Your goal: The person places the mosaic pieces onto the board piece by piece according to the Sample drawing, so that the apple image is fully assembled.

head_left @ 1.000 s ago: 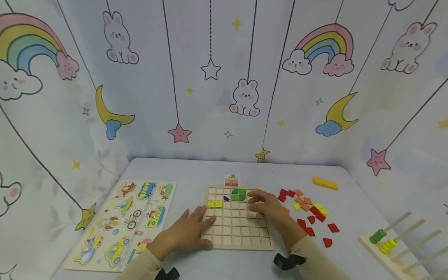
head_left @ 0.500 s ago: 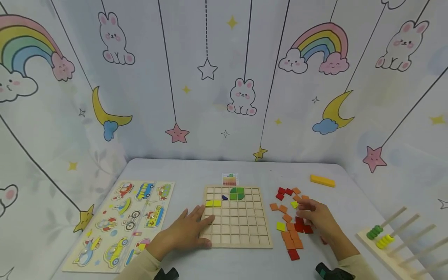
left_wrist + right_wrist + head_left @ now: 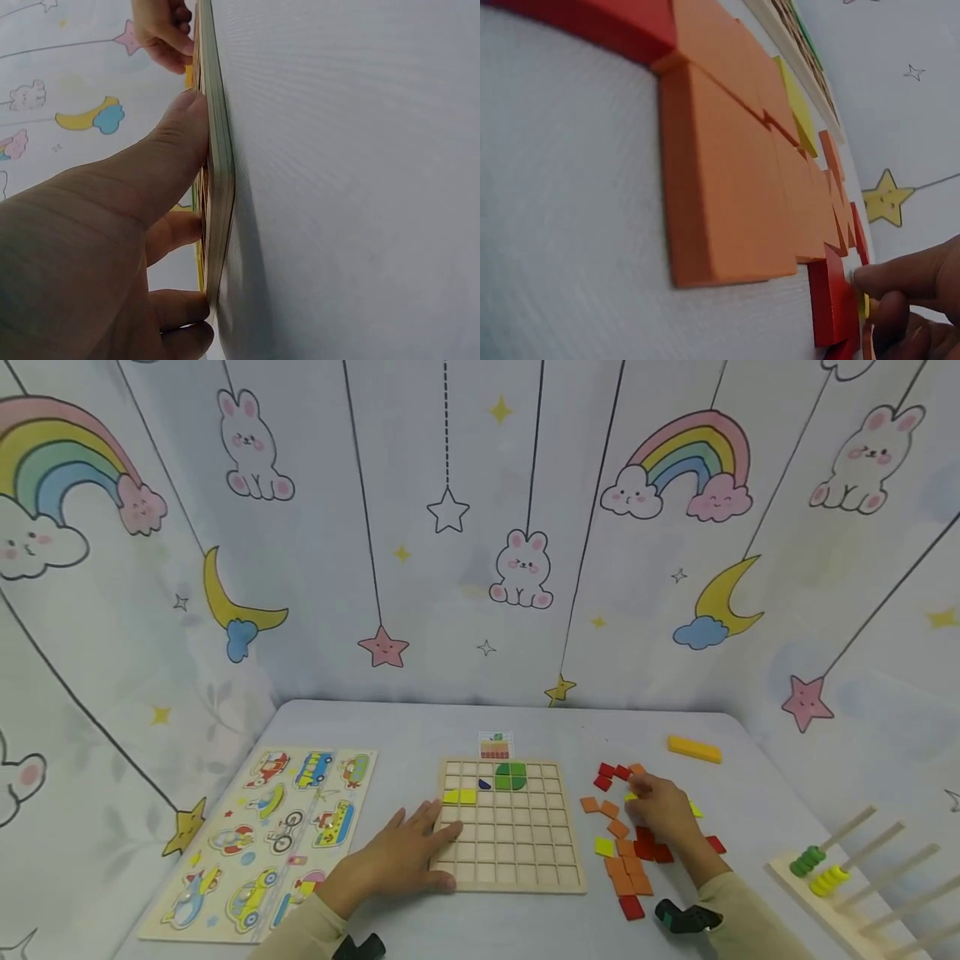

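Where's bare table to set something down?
Bare table: one patch between the vehicle puzzle and the grid board, beyond the left hand; another between the picture card and the yellow bar, beyond the farthest red tiles. Crowded: right of the board, where loose tiles surround the right hand.

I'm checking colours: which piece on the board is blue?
The small dark blue piece just left of the green pieces on the board; the only others there are green or yellow pieces.

Pale wooden grid board (image 3: pixel 508 856), flat. On its far half: green pieces (image 3: pixel 518 771), dark-blue piece (image 3: pixel 484 784), two yellow tiles (image 3: pixel 468 797). Right of board, loose: orange tiles (image 3: pixel 633 866), red tiles (image 3: pixel 632 907).
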The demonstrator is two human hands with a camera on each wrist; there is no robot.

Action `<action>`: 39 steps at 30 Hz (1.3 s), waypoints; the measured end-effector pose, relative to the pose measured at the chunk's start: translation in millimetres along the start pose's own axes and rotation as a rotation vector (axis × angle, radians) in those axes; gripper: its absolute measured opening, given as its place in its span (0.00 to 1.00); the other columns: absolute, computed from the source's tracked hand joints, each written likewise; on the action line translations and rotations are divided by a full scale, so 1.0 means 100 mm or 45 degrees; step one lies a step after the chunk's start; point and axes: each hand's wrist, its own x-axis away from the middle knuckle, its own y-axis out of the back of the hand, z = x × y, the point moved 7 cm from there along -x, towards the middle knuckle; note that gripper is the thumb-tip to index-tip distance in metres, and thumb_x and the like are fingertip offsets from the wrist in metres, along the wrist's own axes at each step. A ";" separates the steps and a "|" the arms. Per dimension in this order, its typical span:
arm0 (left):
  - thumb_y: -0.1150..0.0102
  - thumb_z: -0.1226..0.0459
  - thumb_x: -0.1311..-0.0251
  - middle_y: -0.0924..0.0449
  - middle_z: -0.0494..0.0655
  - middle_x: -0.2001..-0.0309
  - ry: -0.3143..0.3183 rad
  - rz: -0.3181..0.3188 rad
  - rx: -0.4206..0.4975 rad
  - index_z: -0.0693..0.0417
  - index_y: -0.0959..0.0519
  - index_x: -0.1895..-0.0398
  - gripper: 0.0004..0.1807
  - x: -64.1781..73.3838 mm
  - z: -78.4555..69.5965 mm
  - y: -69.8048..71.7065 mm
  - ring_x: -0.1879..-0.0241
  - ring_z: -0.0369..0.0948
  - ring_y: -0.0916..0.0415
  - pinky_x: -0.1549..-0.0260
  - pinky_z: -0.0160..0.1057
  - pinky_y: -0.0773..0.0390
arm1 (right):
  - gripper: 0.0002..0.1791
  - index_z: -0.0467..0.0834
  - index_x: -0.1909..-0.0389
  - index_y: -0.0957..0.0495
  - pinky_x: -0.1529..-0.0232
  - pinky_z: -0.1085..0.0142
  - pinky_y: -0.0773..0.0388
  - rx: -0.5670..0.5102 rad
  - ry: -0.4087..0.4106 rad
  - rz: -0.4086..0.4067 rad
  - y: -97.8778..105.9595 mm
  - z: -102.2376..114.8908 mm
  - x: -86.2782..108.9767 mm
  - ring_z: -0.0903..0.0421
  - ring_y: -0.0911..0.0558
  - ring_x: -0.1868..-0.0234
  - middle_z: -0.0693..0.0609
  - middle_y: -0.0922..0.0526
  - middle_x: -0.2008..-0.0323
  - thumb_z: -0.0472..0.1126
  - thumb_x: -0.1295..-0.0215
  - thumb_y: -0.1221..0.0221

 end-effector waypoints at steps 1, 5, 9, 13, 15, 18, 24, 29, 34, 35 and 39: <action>0.43 0.30 0.42 0.48 0.61 0.20 -0.002 0.000 -0.002 0.39 0.35 0.22 0.47 0.00 0.00 -0.01 0.21 0.58 0.51 0.28 0.68 0.47 | 0.30 0.36 0.31 0.29 0.48 0.52 0.18 0.015 -0.011 0.009 -0.01 0.00 0.00 0.44 0.24 0.49 0.35 0.22 0.40 0.40 0.32 0.37; 0.43 0.31 0.42 0.48 0.61 0.20 -0.002 0.001 -0.006 0.39 0.35 0.22 0.47 -0.01 -0.01 -0.01 0.21 0.58 0.51 0.28 0.68 0.47 | 0.29 0.36 0.33 0.28 0.53 0.56 0.18 0.061 -0.056 0.040 -0.03 -0.03 0.00 0.46 0.25 0.51 0.37 0.21 0.43 0.41 0.32 0.35; 0.42 0.31 0.42 0.48 0.62 0.20 0.004 -0.001 -0.001 0.40 0.35 0.23 0.47 0.00 -0.02 0.01 0.21 0.58 0.51 0.28 0.68 0.47 | 0.28 0.35 0.39 0.25 0.61 0.62 0.17 0.055 -0.109 0.066 -0.01 -0.06 0.01 0.48 0.23 0.56 0.38 0.20 0.48 0.44 0.35 0.31; 0.41 0.32 0.42 0.48 0.62 0.20 0.001 -0.004 0.006 0.41 0.34 0.23 0.47 0.01 -0.02 0.02 0.21 0.59 0.51 0.28 0.68 0.47 | 0.26 0.34 0.45 0.24 0.64 0.62 0.18 0.087 -0.112 0.075 0.00 -0.05 0.02 0.49 0.23 0.59 0.40 0.20 0.53 0.45 0.37 0.29; 0.41 0.32 0.42 0.48 0.62 0.21 0.002 -0.003 0.014 0.42 0.34 0.23 0.46 0.01 -0.03 0.02 0.21 0.59 0.51 0.28 0.68 0.47 | 0.26 0.34 0.47 0.24 0.64 0.61 0.18 0.143 -0.090 0.057 0.02 -0.02 0.05 0.49 0.24 0.60 0.41 0.20 0.56 0.46 0.38 0.29; 0.41 0.32 0.42 0.48 0.62 0.21 -0.001 0.000 0.022 0.42 0.34 0.23 0.46 0.02 -0.04 0.01 0.21 0.59 0.51 0.28 0.68 0.47 | 0.24 0.34 0.51 0.22 0.63 0.58 0.19 0.246 -0.030 0.003 0.05 0.01 0.11 0.49 0.24 0.62 0.43 0.18 0.61 0.47 0.38 0.28; 0.42 0.31 0.42 0.48 0.62 0.21 -0.002 -0.001 0.009 0.41 0.34 0.23 0.47 0.02 -0.03 0.00 0.21 0.59 0.51 0.28 0.68 0.47 | 0.18 0.34 0.51 0.19 0.56 0.51 0.19 0.251 0.068 -0.032 0.01 0.08 0.15 0.49 0.22 0.60 0.45 0.17 0.61 0.40 0.37 0.31; 0.42 0.31 0.42 0.48 0.63 0.21 -0.004 -0.004 0.020 0.42 0.34 0.23 0.47 0.01 -0.03 0.00 0.21 0.59 0.51 0.28 0.68 0.48 | 0.19 0.34 0.47 0.22 0.53 0.52 0.18 0.156 0.013 0.038 -0.02 0.07 0.13 0.48 0.23 0.57 0.44 0.19 0.57 0.38 0.36 0.33; 0.43 0.31 0.42 0.48 0.62 0.21 0.000 -0.002 0.011 0.41 0.35 0.23 0.47 0.01 -0.02 0.00 0.21 0.59 0.51 0.27 0.67 0.48 | 0.20 0.35 0.44 0.23 0.45 0.46 0.21 0.112 -0.011 0.077 -0.04 0.04 0.12 0.46 0.23 0.51 0.41 0.19 0.50 0.38 0.34 0.35; 0.43 0.31 0.42 0.48 0.62 0.21 -0.001 -0.003 0.011 0.41 0.35 0.23 0.47 0.01 -0.02 0.00 0.21 0.59 0.51 0.27 0.67 0.48 | 0.19 0.35 0.45 0.23 0.44 0.45 0.21 0.103 -0.005 0.076 -0.04 0.05 0.12 0.45 0.23 0.50 0.40 0.19 0.49 0.38 0.34 0.35; 0.42 0.32 0.42 0.47 0.62 0.21 -0.005 -0.005 0.017 0.41 0.35 0.23 0.47 0.01 -0.02 0.01 0.21 0.59 0.51 0.28 0.68 0.47 | 0.15 0.37 0.49 0.24 0.48 0.49 0.20 0.069 0.050 0.046 -0.02 0.08 0.12 0.45 0.24 0.52 0.41 0.20 0.52 0.38 0.33 0.36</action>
